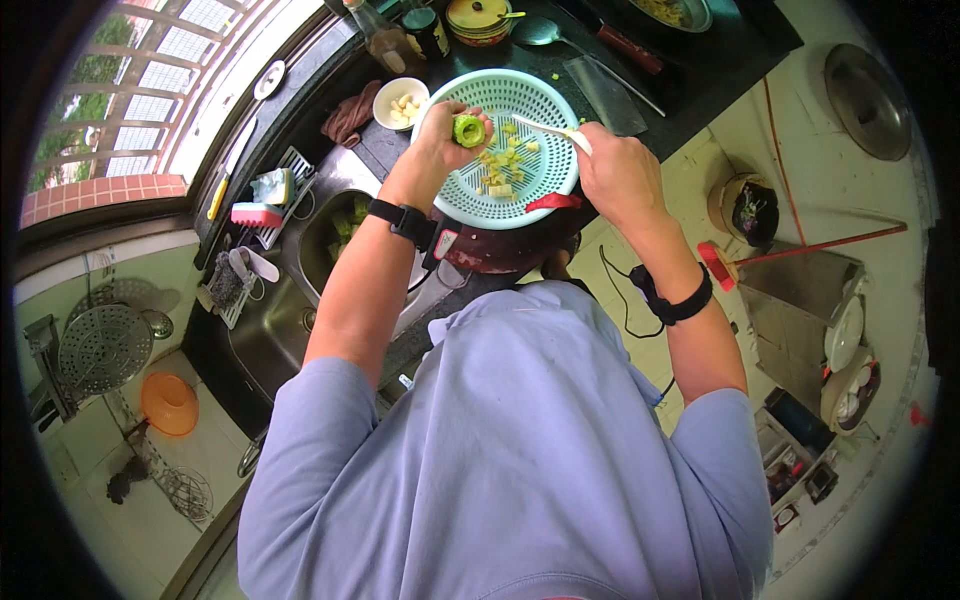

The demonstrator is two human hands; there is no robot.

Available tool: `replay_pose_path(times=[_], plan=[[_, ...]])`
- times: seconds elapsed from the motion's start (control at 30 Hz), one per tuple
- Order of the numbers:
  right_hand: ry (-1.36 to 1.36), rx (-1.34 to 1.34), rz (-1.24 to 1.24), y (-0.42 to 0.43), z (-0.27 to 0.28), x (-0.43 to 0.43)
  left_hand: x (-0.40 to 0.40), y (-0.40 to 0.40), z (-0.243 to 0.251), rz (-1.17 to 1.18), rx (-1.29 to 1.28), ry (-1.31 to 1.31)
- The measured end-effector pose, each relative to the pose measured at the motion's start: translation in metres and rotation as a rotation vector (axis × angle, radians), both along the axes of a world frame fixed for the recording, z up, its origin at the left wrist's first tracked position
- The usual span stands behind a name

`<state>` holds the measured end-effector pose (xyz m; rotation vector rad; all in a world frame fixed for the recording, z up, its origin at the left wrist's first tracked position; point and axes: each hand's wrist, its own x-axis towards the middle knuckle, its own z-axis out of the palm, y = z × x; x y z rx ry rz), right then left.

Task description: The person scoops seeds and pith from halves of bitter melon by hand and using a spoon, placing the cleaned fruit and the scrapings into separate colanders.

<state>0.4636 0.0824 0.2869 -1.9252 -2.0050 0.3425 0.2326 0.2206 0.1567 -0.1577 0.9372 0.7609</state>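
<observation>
My left hand (pixel 452 140) holds a short, hollow piece of green vegetable (pixel 469 131), its bumpy skin like bitter melon, over the left side of a mint-green plastic colander (pixel 510 217). In my right hand (pixel 621 174) is a slim white utensil (pixel 551 129), probably a spoon. Its far end points left above the colander, apart from the green piece. Pale yellow-green scraps (pixel 501 166) lie scattered on the colander floor. A red piece (pixel 553 202), perhaps a pepper, rests near the front rim. The colander sits on a dark red rounded vessel (pixel 487 251).
Left of the colander stand a white bowl of peeled garlic cloves (pixel 405 111) and a crumpled cloth (pixel 352 116). Green pieces (pixel 345 225) lie in the steel sink (pixel 262 330). Behind are a bottle (pixel 384 41), a lidded pot (pixel 480 22) and a metal ladle (pixel 538 31). A cleaver blade (pixel 606 94) lies right.
</observation>
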Motion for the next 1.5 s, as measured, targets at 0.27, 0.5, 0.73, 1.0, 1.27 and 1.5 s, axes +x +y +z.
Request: replay_pose_path(times=[0.27,0.5,0.73,1.0,1.27,1.5], plan=[[-0.076,0.091,0.165,-0.002,0.000,-0.028,0.019,-0.014,0.028,-0.051,0.001,0.130],[-0.117,0.021,0.116,0.006,-0.036,-0.043,0.042,-0.029,0.042,-0.088,0.306,0.400],[-0.105,0.069,0.193,0.005,-0.027,-0.030,0.035,-0.017,0.012,-0.248,0.776,0.807],[-0.171,0.157,0.127,0.005,-0.045,-0.043,0.042,-0.017,0.021,-0.150,0.515,0.539],[-0.027,-0.032,0.042,0.003,-0.007,-0.008,0.019,-0.015,0.029,-0.045,0.339,0.303],[0.198,0.006,-0.080,0.007,-0.025,-0.002,0.008,-0.026,0.043,-0.167,0.193,-0.200]])
